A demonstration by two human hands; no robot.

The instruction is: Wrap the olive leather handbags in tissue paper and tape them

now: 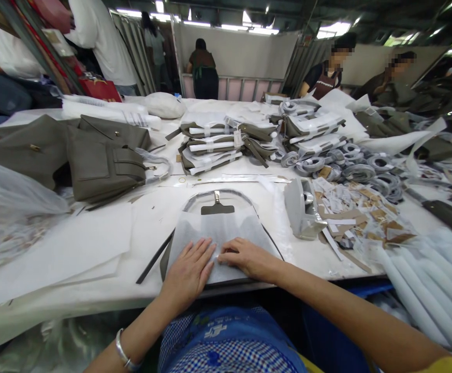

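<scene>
While the left hand (190, 269) is laid flat with its fingers spread and nothing gripped, a sheet of white wrapping tissue (220, 233) is pressed down beneath its palm. The right hand (245, 258) is set just beside it, its fingertips curled narrowly onto the same tissue; whether a fold is pinched between them cannot be told. The tissue is spread over a flat olive-grey bag piece (217, 209), whose metal clasp and curved upper edge are seen beyond the paper, at the near edge of the white table (93, 243). A silver bangle (124, 355) is worn on the left wrist. Finished olive-grey handbags (101, 160) are stood to the left. Wrapped bag parts (214, 145) are stacked behind the tissue, and coiled wrapped straps (350, 163) and paper scraps (361, 215) are scattered to the right. Rolled white tubes (427, 280) are piled at the near right. Other people are seen at the far side.
</scene>
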